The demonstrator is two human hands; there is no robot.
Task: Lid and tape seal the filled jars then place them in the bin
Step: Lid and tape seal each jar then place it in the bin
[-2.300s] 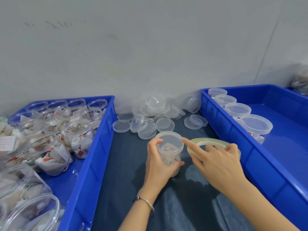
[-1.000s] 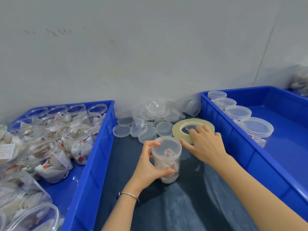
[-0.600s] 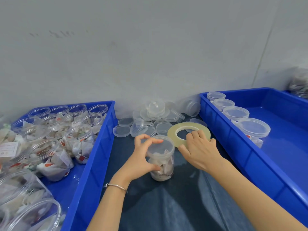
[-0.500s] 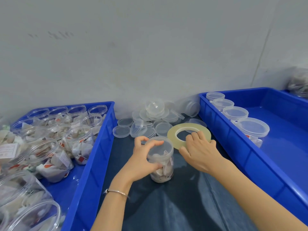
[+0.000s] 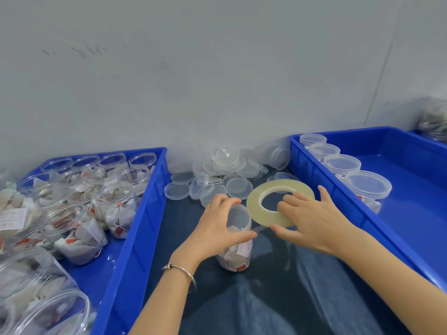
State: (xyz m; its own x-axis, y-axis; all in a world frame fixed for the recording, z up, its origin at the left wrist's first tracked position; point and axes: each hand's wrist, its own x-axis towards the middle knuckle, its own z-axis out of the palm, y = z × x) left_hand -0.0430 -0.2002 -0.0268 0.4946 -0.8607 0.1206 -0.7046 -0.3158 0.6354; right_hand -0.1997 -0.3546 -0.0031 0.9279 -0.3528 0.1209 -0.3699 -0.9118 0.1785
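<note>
A clear lidded jar [image 5: 238, 247] filled with paper sachets stands on the dark cloth in the middle. My left hand [image 5: 217, 228] grips it around the lid and upper wall. Right beside the lid, my right hand [image 5: 312, 223] holds a flat yellowish roll of tape [image 5: 268, 199], fingers through its hole and thumb under its edge. A short strip of tape runs from the roll to the jar's lid. The blue bin on the right [image 5: 338, 197] holds several lidded jars [image 5: 367, 187] along its left wall.
A blue bin on the left [image 5: 135, 238] is packed with open filled jars [image 5: 113, 201]. A pile of loose clear lids [image 5: 227, 172] lies against the grey wall behind the hands. Dark cloth [image 5: 266, 298] covers the table between the bins.
The jar has been turned in my left hand while my right hand brought the tape roll close to the lid; a strip of tape now joins roll and jar.
</note>
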